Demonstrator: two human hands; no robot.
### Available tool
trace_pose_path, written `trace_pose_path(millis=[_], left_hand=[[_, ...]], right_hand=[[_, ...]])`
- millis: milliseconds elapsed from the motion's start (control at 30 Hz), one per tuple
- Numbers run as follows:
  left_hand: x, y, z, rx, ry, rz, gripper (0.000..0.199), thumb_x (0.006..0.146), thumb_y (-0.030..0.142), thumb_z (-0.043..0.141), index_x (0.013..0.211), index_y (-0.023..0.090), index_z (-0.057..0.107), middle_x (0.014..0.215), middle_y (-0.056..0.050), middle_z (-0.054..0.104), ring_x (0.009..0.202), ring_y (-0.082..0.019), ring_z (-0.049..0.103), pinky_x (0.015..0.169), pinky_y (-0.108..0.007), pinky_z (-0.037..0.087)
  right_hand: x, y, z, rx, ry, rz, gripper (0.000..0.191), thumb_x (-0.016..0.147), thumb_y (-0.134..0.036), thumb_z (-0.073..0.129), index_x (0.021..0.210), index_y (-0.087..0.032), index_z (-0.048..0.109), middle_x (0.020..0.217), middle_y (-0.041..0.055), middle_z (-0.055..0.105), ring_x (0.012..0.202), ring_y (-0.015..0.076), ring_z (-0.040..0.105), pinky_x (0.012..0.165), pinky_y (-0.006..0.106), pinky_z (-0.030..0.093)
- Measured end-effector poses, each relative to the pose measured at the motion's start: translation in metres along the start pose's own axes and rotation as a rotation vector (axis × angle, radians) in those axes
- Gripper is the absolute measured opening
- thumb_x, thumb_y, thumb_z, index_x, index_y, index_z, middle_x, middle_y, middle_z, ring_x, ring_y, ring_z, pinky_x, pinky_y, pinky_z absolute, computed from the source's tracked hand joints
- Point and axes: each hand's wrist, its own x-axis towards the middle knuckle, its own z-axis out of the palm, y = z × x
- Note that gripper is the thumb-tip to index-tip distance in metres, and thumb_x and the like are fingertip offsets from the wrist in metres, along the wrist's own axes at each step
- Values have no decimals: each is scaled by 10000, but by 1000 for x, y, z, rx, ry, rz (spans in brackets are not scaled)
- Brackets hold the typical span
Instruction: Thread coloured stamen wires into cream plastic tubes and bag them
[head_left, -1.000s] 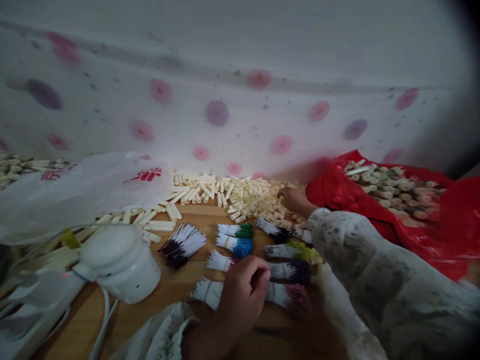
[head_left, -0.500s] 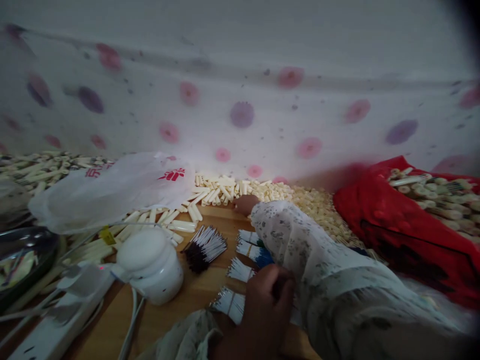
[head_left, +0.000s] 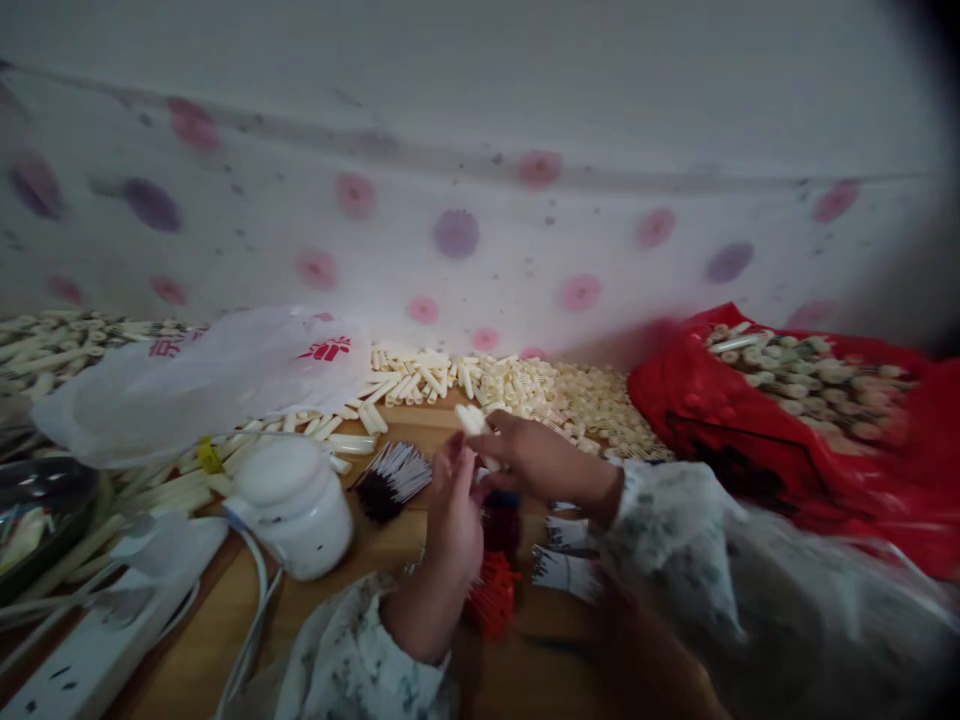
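Note:
Several short cream plastic tubes (head_left: pixel 471 418) are held up between my two hands above the middle of the table. My right hand (head_left: pixel 536 460) closes its fingers over them from the right. My left hand (head_left: pixel 454 515) is upright against them from the left, fingers and thumb curled together; its exact hold is partly hidden. Below the hands lies an orange bundle of thin strands (head_left: pixel 495 592), with a dark red and blue bundle (head_left: pixel 504 525) behind it. White-ended bundles (head_left: pixel 568 573) rest under my right forearm. A fanned black-and-white bundle (head_left: pixel 392 482) is left of my left hand.
Piled cream tubes (head_left: pixel 420 380) run along the wall, partly under a white plastic bag (head_left: pixel 202 375). A red bag (head_left: pixel 690 385) of similar pieces stands right. A white jar-shaped object (head_left: pixel 296 505), a power strip (head_left: pixel 112 620) with cables and a dark tray (head_left: pixel 56 480) occupy the left.
My right hand has come back from the tube pile with cream tubes. My left hand has moved up and left to meet it, uncovering the orange bundle. The view has shifted slightly right.

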Motion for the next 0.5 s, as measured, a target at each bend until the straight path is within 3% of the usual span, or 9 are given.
trace_pose_path(millis=[100, 233, 367, 500], left_hand=[[-4, 1, 7, -156, -169, -239, 338, 706, 310, 746, 977, 185, 586, 883, -6, 642, 717, -126, 605, 516, -178, 450], [-13, -1, 12, -145, -205, -317, 321, 631, 171, 774, 903, 155, 604, 793, 0, 673, 667, -122, 624, 579, -194, 489], [-16, -2, 13, -116, -218, -304, 307, 680, 200, 760, 924, 172, 575, 828, -7, 683, 712, -155, 647, 614, -250, 528], [-16, -5, 13, -109, -214, -275, 300, 740, 242, 737, 963, 167, 549, 937, -69, 694, 881, -212, 666, 717, -318, 547]], right_hand=[[-42, -28, 3, -126, 93, 43, 301, 815, -285, 630, 1112, -233, 620, 1054, 114, 565, 911, 238, 551, 729, 339, 462], [-73, -44, 16, -96, 195, 127, 471, 809, -269, 639, 1266, -261, 524, 1196, 144, 530, 1070, 286, 511, 866, 430, 466], [-96, -39, 36, 277, 369, 144, 571, 821, -197, 597, 1344, -274, 382, 1340, 128, 429, 1216, 259, 449, 972, 433, 436], [-107, -27, 60, 731, 686, 287, 321, 900, -163, 426, 1208, -252, 414, 1170, 83, 554, 1026, 181, 579, 866, 376, 506]])
